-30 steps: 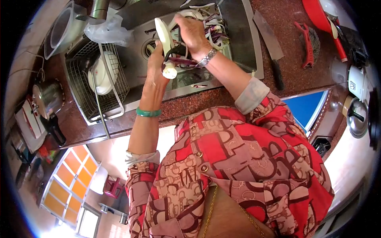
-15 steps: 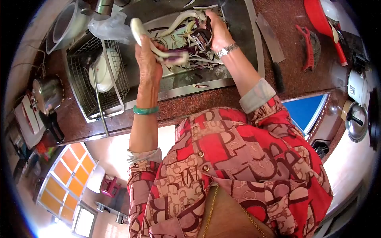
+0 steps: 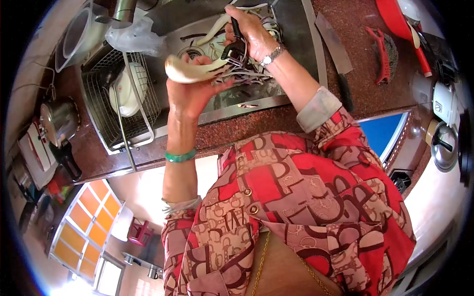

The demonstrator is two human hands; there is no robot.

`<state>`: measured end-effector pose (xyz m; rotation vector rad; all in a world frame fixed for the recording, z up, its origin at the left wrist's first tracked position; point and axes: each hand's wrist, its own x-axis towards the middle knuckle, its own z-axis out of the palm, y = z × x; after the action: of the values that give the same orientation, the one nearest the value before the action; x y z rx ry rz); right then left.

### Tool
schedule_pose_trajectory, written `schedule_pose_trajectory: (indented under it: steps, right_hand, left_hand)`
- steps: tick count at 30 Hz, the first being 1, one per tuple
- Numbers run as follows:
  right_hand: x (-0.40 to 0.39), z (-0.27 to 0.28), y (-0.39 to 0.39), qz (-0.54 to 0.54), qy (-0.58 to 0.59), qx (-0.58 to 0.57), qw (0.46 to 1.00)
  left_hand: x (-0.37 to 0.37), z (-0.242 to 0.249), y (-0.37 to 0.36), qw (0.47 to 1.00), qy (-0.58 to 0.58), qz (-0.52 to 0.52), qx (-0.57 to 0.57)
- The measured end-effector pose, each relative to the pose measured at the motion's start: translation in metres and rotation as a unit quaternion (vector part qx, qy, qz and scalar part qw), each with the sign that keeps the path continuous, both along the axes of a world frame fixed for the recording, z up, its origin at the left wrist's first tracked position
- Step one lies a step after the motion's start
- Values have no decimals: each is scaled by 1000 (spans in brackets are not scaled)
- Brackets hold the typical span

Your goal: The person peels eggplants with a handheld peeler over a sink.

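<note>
A pale, mostly peeled eggplant (image 3: pixel 192 72) lies across the palm of my left hand (image 3: pixel 190 93), which wears a green bangle and wraps round it over the sink (image 3: pixel 222 106). My right hand (image 3: pixel 251 35), with a silver watch at the wrist, is closed on a black-handled peeler (image 3: pixel 236 53). The peeler's head touches the eggplant's right end. Purple and white peelings (image 3: pixel 252 78) lie below in the sink, and another peeled eggplant (image 3: pixel 215 30) rests behind the hands.
A wire rack (image 3: pixel 121 98) with white dishes stands left, below a plastic bag (image 3: pixel 136 37) and the faucet (image 3: pixel 124 9). On the right counter lie a large knife (image 3: pixel 333 44), a red-handled tool (image 3: pixel 382 56) and a red strainer (image 3: pixel 395 17). A lidded pot (image 3: pixel 59 118) sits far left.
The eggplant in my left hand has tilted from upright to nearly level, the palm now turned up. My right hand has moved left, bringing the peeler onto the eggplant's end.
</note>
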<state>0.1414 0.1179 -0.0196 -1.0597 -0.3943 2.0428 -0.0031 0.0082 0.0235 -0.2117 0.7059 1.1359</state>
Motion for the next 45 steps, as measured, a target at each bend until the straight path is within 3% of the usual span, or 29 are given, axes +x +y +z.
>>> schedule_pose_trajectory:
  steps: [2,3,4,6,9,10,12,14,16,20,21,22,25,27,28,30,31,32,34,35,36,38,39,40,43,45]
  right_hand:
    - [3,7,7,77,-19,48,996]
    - [2,10,6,106,14,71,992]
    - [0,6,7,130,35,100,986]
    - [-8,12,6,65,2,13,998]
    - [6,-19,34,-106,-7,15,994]
    - [14,-3,26,-103,-206,26,973]
    - [15,-40,18,-104,-236,132,957]
    - [2,-19,-9,-56,-334,165,926]
    - [-10,-23,-24,-33,-397,244,884]
    - [1,-27,2,-33,-448,231,863]
    - [4,-39,15,-74,-459,234,854]
    - [6,-78,35,-93,-522,278,801]
    - [19,-50,51,-125,-531,212,811]
    - [15,-2,32,-60,-410,112,903]
    - [7,-16,19,-68,-344,165,922]
    - [-6,-31,6,3,-524,256,812]
    - [-8,-35,8,51,-571,270,774]
    - [-4,-37,14,51,-570,268,775]
    - [10,-27,33,-118,-346,122,923]
    - [20,-51,50,-130,-415,81,897]
    - [26,-60,56,-166,-339,56,924]
    - [28,-82,55,-170,-499,170,832]
    - [29,-36,36,-85,-381,106,914]
    - [26,-33,31,-92,-342,59,933]
    - [26,-53,21,-176,-284,61,941]
    - [34,-56,15,-175,-122,3,977]
  left_hand:
    - [-3,1,-9,989,-12,-133,70]
    - [-4,0,-10,980,-7,-195,37]
    - [-1,-5,-14,974,-36,-210,78]
    - [0,-15,-21,970,-117,-201,71]
    - [0,-22,-24,973,-163,-164,9]
    - [0,-22,-25,973,-163,-163,9]
    - [1,-24,-26,981,-148,-120,-28]
    - [2,-25,-24,979,-157,-130,-10]
    - [9,-12,-22,990,-93,-101,-22]
    - [4,-14,-27,978,-158,-133,-33]
    - [4,-13,-27,975,-166,-147,-30]
    - [3,-11,-29,975,-165,-147,-30]
    - [2,-9,-35,970,-155,-186,-1]
    - [1,-18,-35,975,-162,-150,-36]
    - [1,-20,-33,976,-169,-118,-71]
    - [6,-11,-29,981,-135,-129,-59]
    - [9,-5,-28,986,-50,-151,-57]
    - [11,-1,-28,983,36,-171,-56]
    - [5,-2,-30,986,-14,-162,-41]
    - [3,-3,-30,986,-69,-151,-22]
    - [2,-6,-30,986,-68,-150,-20]
    - [-2,-14,-31,958,-280,-66,4]
    - [-3,-16,-29,955,-292,-47,22]
    - [-6,-21,-25,955,-293,-47,21]
    - [-30,-50,-6,978,-200,-41,-34]
    - [-37,-60,12,992,114,-37,-51]
